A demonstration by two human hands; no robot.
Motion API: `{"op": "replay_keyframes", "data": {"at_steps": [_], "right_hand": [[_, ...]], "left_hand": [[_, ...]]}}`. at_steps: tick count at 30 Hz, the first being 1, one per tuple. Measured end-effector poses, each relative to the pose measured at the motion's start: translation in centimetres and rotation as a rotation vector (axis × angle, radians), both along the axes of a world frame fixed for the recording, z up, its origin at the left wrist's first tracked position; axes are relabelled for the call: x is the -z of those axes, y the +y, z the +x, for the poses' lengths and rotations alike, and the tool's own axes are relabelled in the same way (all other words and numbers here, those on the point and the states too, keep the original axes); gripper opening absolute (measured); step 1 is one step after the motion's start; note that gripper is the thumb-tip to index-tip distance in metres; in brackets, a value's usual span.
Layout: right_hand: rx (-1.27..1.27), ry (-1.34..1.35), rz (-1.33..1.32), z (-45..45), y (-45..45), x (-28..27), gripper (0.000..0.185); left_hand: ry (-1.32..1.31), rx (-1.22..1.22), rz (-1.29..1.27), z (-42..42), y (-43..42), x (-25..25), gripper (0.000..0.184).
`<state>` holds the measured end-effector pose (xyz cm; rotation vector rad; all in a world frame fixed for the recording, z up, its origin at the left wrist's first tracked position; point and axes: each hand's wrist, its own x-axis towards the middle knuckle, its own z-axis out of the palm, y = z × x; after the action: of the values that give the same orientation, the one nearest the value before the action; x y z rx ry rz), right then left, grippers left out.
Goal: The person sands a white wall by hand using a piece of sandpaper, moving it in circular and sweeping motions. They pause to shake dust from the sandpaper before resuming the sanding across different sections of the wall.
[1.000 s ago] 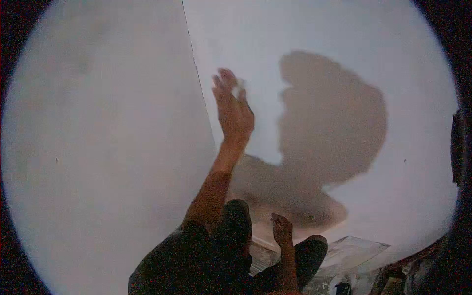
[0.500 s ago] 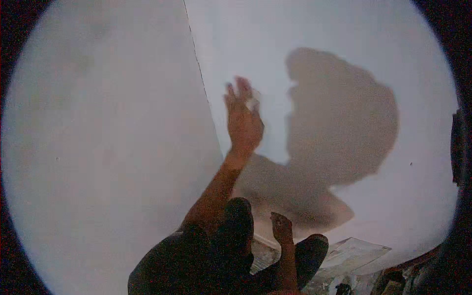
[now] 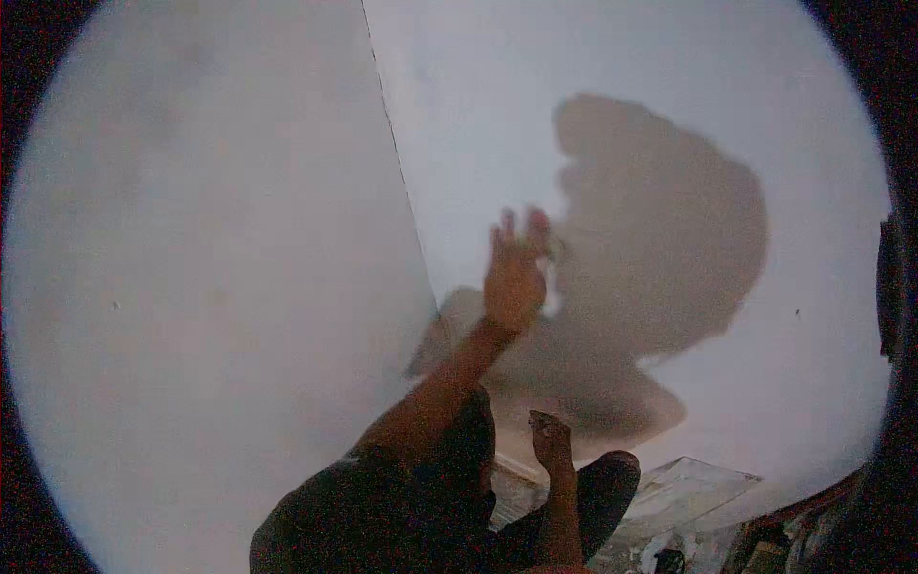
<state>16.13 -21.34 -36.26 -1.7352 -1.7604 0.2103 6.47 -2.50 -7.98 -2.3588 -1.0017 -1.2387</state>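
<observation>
My left hand is raised against the pale wall, to the right of the corner line. Its back faces me, and its fingertips are blurred. Between thumb and fingers sits a small pale piece, too smeared to name. Lower down, my right hand is closed above my right knee; what it holds, if anything, is hidden.
A second pale wall fills the left side. My large shadow falls on the right wall. A flat pale panel or sheet lies low at the right, near cluttered items. Something dark stands at the far right edge.
My left hand has moved down and to the right along the wall, away from the corner line, with the pale piece. My right hand has stayed nearly still.
</observation>
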Motion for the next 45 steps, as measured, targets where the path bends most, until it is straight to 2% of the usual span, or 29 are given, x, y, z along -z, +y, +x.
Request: {"op": "replay_keyframes", "data": {"at_steps": [1, 2, 3, 4, 6, 7, 9, 11, 12, 15, 16, 18, 19, 21, 22, 25, 27, 28, 29, 31, 33, 34, 35, 36, 37, 39, 41, 43, 45], "right_hand": [[-0.001, 0.003, -0.007, 0.1, 0.1, 1.9, 0.03], [0.042, 0.149, -0.034, 0.2, 0.7, 4.8, 0.03], [0.089, 0.296, -0.061, 0.0, 0.6, 6.5, 0.029], [0.091, 0.297, -0.068, -0.1, -0.2, 5.5, 0.029], [0.062, 0.16, 0.152, -0.4, -1.3, 0.9, 0.031], [0.066, 0.158, 0.153, -0.3, -1.0, 0.9, 0.031], [-0.006, 0.192, 0.135, 0.2, -0.6, 0.9, 0.03], [-0.008, 0.208, 0.132, 0.6, -0.8, 0.4, 0.028], [-0.012, 0.233, 0.128, 0.6, -0.9, 0.1, 0.027], [0.063, 0.331, 0.016, 0.7, -1.1, -1.4, 0.026], [0.062, 0.331, 0.016, 0.8, -1.1, -1.3, 0.026], [0.017, 0.33, 0.135, 1.1, -1.4, -0.8, 0.026], [0.018, 0.331, 0.135, 1.1, -1.4, -0.9, 0.026], [0.032, 0.156, 0.16, 1.0, -1.2, -1.2, 0.023], [0.033, 0.159, 0.159, 1.0, -1.0, -1.4, 0.023], [0.002, 0.366, 0.147, 0.6, -1.1, -1.2, 0.023], [0.001, 0.303, 0.217, 0.7, -1.4, -1.4, 0.024], [0.006, 0.3, 0.217, 0.7, -1.3, -1.7, 0.024], [0.019, 0.334, 0.16, 0.8, -1.3, -1.9, 0.023], [0.03, 0.363, 0.099, 1.3, -1.3, -1.2, 0.023], [-0.012, -0.194, 0.302, 1.8, -1.0, 0.9, 0.022], [-0.012, -0.195, 0.299, 1.5, -1.1, 0.2, 0.022], [0.015, 0.064, 0.197, 1.4, -1.4, -0.9, 0.024], [0.046, 0.322, 0.097, 1.4, -1.6, -2.3, 0.027], [0.055, 0.323, 0.099, 1.4, -2.0, -3.1, 0.027], [0.041, 0.398, 0.117, 1.8, -2.5, -2.5, 0.027], [0.073, 0.406, 0.073, 1.6, -2.6, -3.3, 0.026], [0.103, 0.4, 0.033, 1.7, -2.3, -3.4, 0.025], [-0.003, 0.35, 0.099, 1.9, -1.8, -1.6, 0.025]], "left_hand": [[-0.216, 0.027, 0.101, -1.0, 0.4, -3.6, 0.068], [-0.364, 0.007, 0.164, -2.0, 0.6, -7.6, 0.065], [-0.294, -0.197, 0.286, -2.9, 3.0, -10.3, 0.063], [-0.468, -0.06, 0.267, -3.2, 1.8, -14.1, 0.062], [-0.421, 0.028, 0.356, -2.5, 1.4, -16.8, 0.059], [-0.373, 0.113, 0.449, -2.2, 1.2, -17.5, 0.057], [-0.36, 0.21, 0.456, -2.2, 0.2, -16.1, 0.054], [-0.497, 0.338, 0.23, -3.1, 0.2, -13.9, 0.054], [-0.61, 0.255, 0.117, -3.7, -0.3, -13.3, 0.048], [-0.749, 0.167, 0.333, -5.9, 2.5, -12.5, 0.036], [-0.749, 0.167, 0.333, -7.2, 2.9, -12.7, 0.036], [-0.593, -0.164, 0.272, -9.1, 3.5, -13.0, 0.034], [-0.591, -0.163, 0.271, -8.9, 3.5, -13.7, 0.034], [-0.661, 0.095, 0.322, -8.3, 3.7, -15.6, 0.038], [-0.657, 0.096, 0.32, -7.3, 4.5, -15.8, 0.038], [-0.646, 0.188, 0.416, -3.4, 4.9, -14.5, 0.041], [-0.5, 0.056, 0.527, -2.0, 2.3, -13.7, 0.044], [-0.494, 0.093, 0.385, -1.5, 1.2, -13.0, 0.045], [-0.501, 0.098, 0.382, -0.6, 0.7, -12.3, 0.045], [-0.276, 0.204, 0.422, 1.3, -0.1, -10.7, 0.045], [-0.098, 0.319, 0.166, 2.8, -2.3, -10.1, 0.051], [0.032, 0.294, 0.252, 2.4, -2.7, -11.5, 0.051], [0.029, 0.297, 0.25, 1.8, -1.3, -12.1, 0.051], [-0.117, 0.227, 0.329, 0.3, 0.7, -13.9, 0.051], [-0.26, 0.157, 0.405, -1.1, 2.2, -15.3, 0.051], [-0.649, 0.165, 0.14, -2.7, 1.7, -17.3, 0.05], [-0.61, 0.146, 0.274, -2.3, 3.3, -16.5, 0.051], [-0.224, 0.092, 0.529, -0.2, 3.3, -13.6, 0.053], [-0.043, 0.273, 0.261, 1.3, 1.0, -8.1, 0.053]]}}
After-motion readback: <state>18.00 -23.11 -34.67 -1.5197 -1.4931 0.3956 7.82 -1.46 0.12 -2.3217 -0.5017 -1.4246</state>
